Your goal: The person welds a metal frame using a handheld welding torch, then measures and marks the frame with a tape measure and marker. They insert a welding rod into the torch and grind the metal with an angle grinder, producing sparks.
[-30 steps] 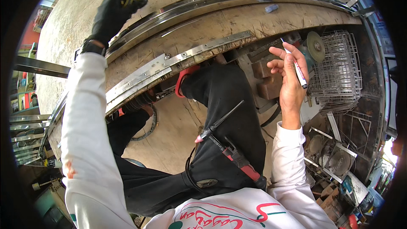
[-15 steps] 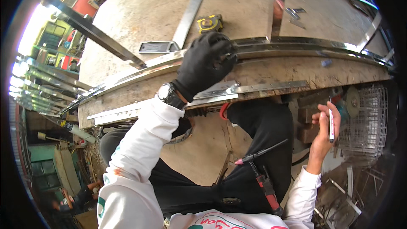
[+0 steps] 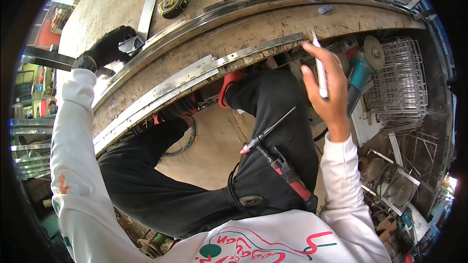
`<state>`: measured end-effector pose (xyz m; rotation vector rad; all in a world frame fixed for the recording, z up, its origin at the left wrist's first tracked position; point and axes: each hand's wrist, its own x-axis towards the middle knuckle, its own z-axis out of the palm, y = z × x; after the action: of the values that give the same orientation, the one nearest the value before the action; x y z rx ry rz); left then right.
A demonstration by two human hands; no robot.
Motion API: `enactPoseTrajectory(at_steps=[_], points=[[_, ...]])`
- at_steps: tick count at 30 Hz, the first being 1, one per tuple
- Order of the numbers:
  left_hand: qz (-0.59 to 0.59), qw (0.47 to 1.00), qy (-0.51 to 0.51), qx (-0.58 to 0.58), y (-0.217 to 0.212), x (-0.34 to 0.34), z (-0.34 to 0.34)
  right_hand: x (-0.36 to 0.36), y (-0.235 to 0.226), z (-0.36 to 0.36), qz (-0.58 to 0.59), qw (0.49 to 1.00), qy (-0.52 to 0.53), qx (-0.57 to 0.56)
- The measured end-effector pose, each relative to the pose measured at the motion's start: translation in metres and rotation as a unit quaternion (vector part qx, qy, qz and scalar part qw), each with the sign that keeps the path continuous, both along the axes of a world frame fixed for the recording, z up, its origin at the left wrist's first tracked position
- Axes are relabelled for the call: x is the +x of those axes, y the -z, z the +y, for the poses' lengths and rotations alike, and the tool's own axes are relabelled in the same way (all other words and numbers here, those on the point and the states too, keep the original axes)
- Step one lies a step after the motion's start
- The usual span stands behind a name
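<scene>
My left hand (image 3: 113, 45), in a black glove, rests on a small metal bracket (image 3: 130, 44) at the left end of the worn wooden bench (image 3: 209, 48), next to long shiny steel strips (image 3: 195, 70). My right hand (image 3: 327, 85) is bare and holds a white marker pen (image 3: 320, 68) upright, its tip near the right end of the front steel strip at the bench edge. My legs in black trousers sit below the bench. A red-handled tool (image 3: 285, 170) and a thin rod (image 3: 268, 131) lie on my lap.
A yellow and black tape measure (image 3: 173, 3) lies on the bench top. Under the bench at right stand a teal angle grinder (image 3: 361, 65) and a wire basket (image 3: 402, 85). Scrap metal pieces clutter the floor at lower right. Steel bars lie at far left.
My gloved left hand moved from the bench middle to the left end onto the bracket. My right hand rose with the marker toward the bench edge. The view shifted.
</scene>
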<state>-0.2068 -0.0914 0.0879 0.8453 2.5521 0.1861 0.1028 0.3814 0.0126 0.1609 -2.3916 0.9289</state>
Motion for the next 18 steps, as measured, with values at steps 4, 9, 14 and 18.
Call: enactPoseTrajectory(at_steps=[4,9,14,18], points=[[0.007,0.998,0.048,-0.027,0.008,-0.023,-0.013,-0.041,0.006,0.009,-0.008,0.983,-0.025,0.181],[0.082,0.986,0.088,-0.114,0.015,-0.044,-0.025,-0.056,-0.001,0.024,0.025,0.954,-0.084,0.288],[0.104,0.993,0.043,0.022,0.026,-0.079,-0.056,-0.034,-0.042,0.032,0.071,0.954,-0.148,0.252],[0.12,0.987,-0.002,0.106,0.006,-0.067,-0.02,0.027,-0.06,0.031,0.065,0.943,-0.159,0.285]])
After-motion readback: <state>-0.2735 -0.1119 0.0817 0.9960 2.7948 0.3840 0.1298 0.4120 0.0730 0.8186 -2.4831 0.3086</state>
